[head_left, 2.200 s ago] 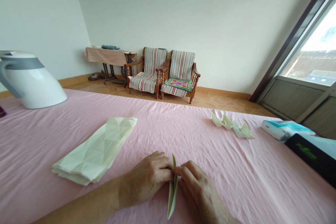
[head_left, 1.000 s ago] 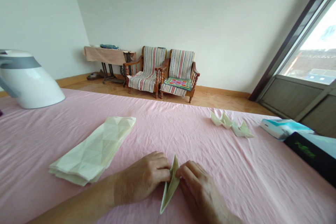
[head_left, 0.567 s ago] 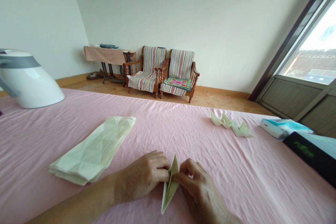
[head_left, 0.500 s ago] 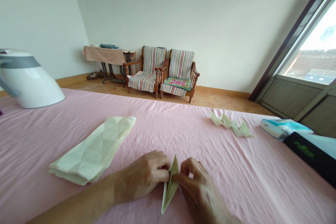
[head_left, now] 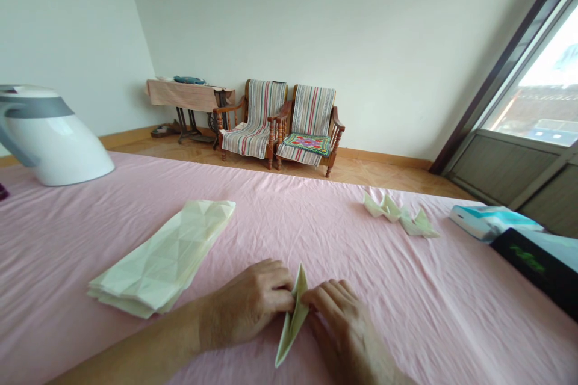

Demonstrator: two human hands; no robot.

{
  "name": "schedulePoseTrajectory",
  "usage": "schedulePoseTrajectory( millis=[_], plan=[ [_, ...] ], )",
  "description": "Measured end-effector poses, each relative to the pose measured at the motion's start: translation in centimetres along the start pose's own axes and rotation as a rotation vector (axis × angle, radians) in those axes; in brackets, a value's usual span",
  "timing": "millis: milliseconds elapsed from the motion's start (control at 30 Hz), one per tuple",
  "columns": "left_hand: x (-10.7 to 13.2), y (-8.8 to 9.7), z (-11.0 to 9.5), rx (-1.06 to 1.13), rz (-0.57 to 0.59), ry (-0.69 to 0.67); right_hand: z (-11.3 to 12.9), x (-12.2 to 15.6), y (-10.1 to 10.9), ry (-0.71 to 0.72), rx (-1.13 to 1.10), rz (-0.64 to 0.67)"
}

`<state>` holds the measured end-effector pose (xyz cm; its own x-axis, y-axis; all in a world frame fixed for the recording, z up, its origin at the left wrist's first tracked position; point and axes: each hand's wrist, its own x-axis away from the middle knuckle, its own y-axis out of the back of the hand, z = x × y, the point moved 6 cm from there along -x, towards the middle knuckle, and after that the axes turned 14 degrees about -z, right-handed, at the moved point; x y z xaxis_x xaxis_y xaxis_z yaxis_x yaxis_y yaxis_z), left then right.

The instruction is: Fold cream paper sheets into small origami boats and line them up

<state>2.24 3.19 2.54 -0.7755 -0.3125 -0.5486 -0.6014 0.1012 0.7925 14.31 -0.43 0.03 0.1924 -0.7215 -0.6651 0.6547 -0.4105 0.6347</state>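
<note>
A pale green folded paper boat (head_left: pixel 292 328) stands near the front of the table, its pointed ends toward and away from me. My left hand (head_left: pixel 257 292) grips its left side, with fingertips partly hidden by the paper. On the other side, my right hand (head_left: pixel 336 316) pinches the right wall near the middle. Left of my hands lies a stack of creased pale green paper sheets (head_left: pixel 167 255). Finished-looking folded paper boats (head_left: pixel 419 224) sit together at the far right of the table.
A pink cloth (head_left: pixel 289 216) with wrinkles covers the table. At the left stands a white and grey jug (head_left: pixel 67 144). A tissue pack (head_left: pixel 492 219) and a black box (head_left: pixel 533 271) lie along the right edge. Beyond are two wooden armchairs (head_left: pixel 311 114) and a cloth-covered stand (head_left: pixel 185 95).
My right hand's fingers have straightened and come closer together against the boat's right wall. The left hand keeps its hold. The view has shifted very slightly.
</note>
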Motion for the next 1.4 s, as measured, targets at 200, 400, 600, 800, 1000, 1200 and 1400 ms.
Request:
schedulePoseTrajectory(
  millis=[200,400,600,800,1000,1200,1400],
  plan=[
    [0.06,-0.21,0.12,0.000,0.022,-0.012,0.17,-0.05,-0.29,0.020,0.030,0.080],
    [-0.05,-0.23,0.00,-0.003,0.064,-0.053,0.07,0.08,-0.33,0.021,0.014,0.085],
    [0.00,-0.19,-0.07,0.005,0.136,-0.027,0.17,0.02,-0.40,0.036,-0.006,0.076],
    [-0.30,0.25,-0.41,0.031,0.145,-0.026,0.10,0.08,-0.43,0.032,0.000,0.076],
    [-0.46,0.37,-0.42,0.073,0.144,-0.009,0.12,0.23,-0.41,0.037,0.004,0.088],
    [-0.50,0.31,-0.39,0.074,0.135,-0.009,0.17,0.30,-0.45,0.038,-0.012,0.080],
    [-0.52,0.26,-0.40,0.061,0.123,-0.044,0.16,0.13,-0.43,0.045,-0.007,0.073]
  ],
)
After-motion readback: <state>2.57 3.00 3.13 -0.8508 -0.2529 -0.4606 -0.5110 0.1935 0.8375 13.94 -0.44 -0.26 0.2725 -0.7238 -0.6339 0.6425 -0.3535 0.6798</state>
